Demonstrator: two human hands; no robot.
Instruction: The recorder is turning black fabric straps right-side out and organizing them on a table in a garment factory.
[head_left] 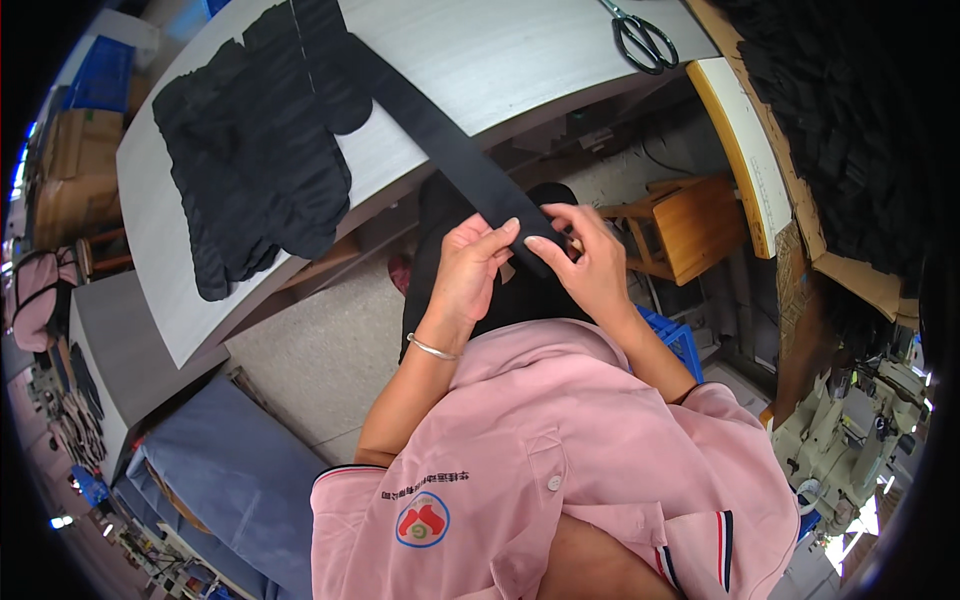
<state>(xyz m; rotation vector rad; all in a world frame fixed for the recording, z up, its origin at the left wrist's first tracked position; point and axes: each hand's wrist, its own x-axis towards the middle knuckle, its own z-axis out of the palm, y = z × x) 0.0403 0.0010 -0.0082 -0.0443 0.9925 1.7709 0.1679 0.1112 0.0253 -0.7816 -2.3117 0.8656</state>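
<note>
A long black fabric strip runs from the table down to my lap. Near its lower end, my left hand pinches one edge between thumb and fingers; a silver bangle circles that wrist. My right hand grips the end of the strip, its thumb on top and the fingers curled behind, partly hidden. At the far end, the strip meets a pile of black fabric pieces on the white table. The pieces have wavy, gathered edges, and a pale stitch line crosses one near the top.
Black-handled scissors rest at the table's far right. A cardboard box full of black fabric stands at right, beside a white board with a yellow edge. Below are a wooden stool and a blue crate. Blue cloth lies lower left.
</note>
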